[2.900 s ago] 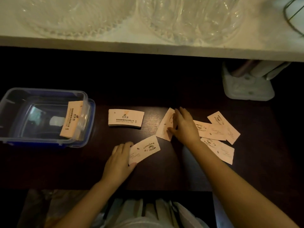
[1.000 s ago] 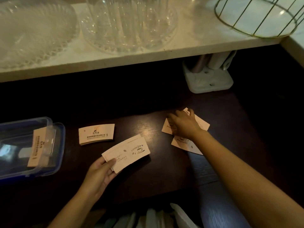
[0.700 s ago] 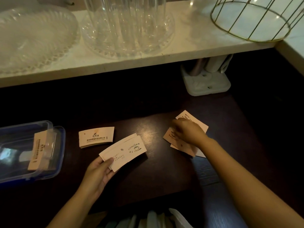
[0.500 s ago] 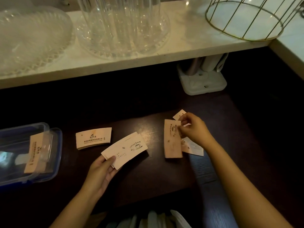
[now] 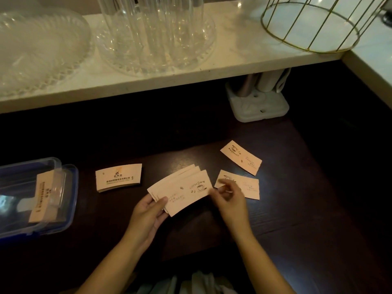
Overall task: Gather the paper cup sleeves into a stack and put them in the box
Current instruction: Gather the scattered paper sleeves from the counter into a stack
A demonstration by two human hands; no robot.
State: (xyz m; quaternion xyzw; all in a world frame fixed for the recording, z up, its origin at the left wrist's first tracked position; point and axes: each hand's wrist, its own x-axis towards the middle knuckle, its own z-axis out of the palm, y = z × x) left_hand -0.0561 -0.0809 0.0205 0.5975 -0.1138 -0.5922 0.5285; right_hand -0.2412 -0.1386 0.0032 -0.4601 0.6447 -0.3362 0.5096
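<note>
A dark worktop [image 5: 297, 209] runs under a pale shelf [image 5: 233, 66] that carries glass dishes [image 5: 154, 35] and a wire basket [image 5: 314, 24]. Under the shelf stands a white holder [image 5: 257, 105]. The left hand [image 5: 146, 217] has its grip clamped on one end of a fanned stack [image 5: 182, 192] of sleeves, held just above the worktop. The right hand [image 5: 230, 200] meets the stack's other end with fingers curled together; in the dim light it is hard to say whether they pinch the top sleeve or only touch it. Two loose sleeves lie flat to the right, one [image 5: 248, 185] just beyond the right hand, the other [image 5: 240, 157] farther back. A second pile [image 5: 118, 177] sits left of the stack. At the far left the clear box [image 5: 70, 200] holds one sleeve [image 5: 45, 197], leaning against its wall.
</note>
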